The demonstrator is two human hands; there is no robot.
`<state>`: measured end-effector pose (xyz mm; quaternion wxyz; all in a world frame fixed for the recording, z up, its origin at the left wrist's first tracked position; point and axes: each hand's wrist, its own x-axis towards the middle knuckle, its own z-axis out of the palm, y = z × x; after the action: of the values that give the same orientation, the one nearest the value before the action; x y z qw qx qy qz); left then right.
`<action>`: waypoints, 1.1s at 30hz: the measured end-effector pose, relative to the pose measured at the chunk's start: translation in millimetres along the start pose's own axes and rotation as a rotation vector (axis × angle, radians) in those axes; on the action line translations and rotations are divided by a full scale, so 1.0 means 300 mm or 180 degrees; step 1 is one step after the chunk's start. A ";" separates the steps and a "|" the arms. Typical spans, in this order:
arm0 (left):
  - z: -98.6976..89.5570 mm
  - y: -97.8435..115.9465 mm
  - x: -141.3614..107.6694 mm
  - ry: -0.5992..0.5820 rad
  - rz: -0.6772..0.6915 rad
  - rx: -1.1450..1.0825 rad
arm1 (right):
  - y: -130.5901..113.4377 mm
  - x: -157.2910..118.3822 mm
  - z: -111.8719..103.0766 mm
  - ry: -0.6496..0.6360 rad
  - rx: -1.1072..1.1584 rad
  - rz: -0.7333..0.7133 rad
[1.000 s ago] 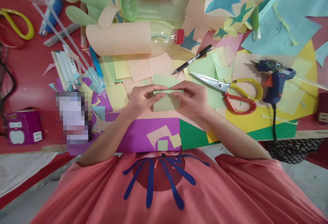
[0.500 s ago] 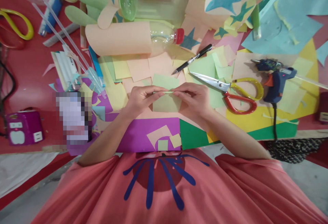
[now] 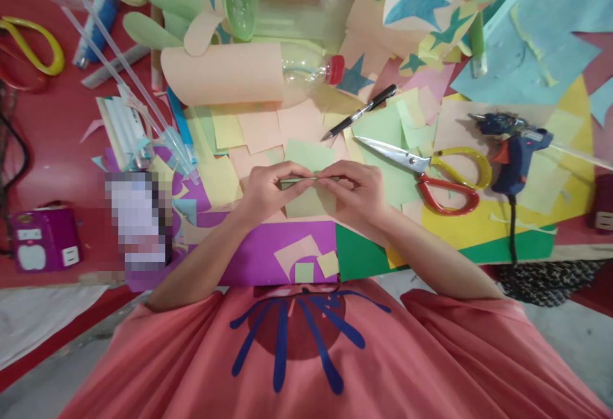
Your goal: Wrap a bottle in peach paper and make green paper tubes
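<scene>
Thumbs and fingertips of my left hand [image 3: 271, 188] and my right hand [image 3: 357, 189] meet, pinching a narrow strip of folded or rolled light green paper [image 3: 292, 181] between them. Most of that strip is covered by my fingers. Just below lies a flat light green paper square [image 3: 310, 204], partly under my hands. Right of my right hand rest scissors [image 3: 416, 162] with one yellow and one red handle, blades partly open. A black pen [image 3: 359, 112] lies above them at a slant.
A peach-wrapped plastic bottle [image 3: 225, 74] with a red cap lies behind my hands. At right is a blue glue gun [image 3: 517, 157] with its cord. A pixelated phone-like object [image 3: 136, 221] and a purple box [image 3: 45, 240] sit at left. Purple paper [image 3: 253, 246] lines the near edge.
Both hands have dropped slightly towards me, and their fingertips have drawn closer together on the paper strip. The things around them stay in place.
</scene>
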<state>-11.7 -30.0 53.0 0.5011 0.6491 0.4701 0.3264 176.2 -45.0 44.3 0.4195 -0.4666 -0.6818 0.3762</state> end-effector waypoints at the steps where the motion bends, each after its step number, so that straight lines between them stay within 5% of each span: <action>1: -0.001 0.000 0.000 0.0032 0.0009 -0.0023 | -0.001 0.001 -0.002 0.0005 0.0032 0.0072; 8: -0.019 -0.007 0.012 0.0397 -0.0221 -0.0318 | 0.000 0.018 -0.020 0.0236 0.0412 0.0750; 16: -0.033 0.002 0.023 0.0585 -0.0380 -0.0466 | 0.010 0.027 -0.031 0.0270 0.0505 0.0950; 33: -0.021 -0.004 0.015 0.0117 -0.0277 -0.0252 | -0.012 0.020 -0.003 0.0177 0.1080 0.1094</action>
<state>-16.0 -23.5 53.4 0.5314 0.6017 0.4938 0.3344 174.7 -40.2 49.3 0.4403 -0.5087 -0.5076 0.5382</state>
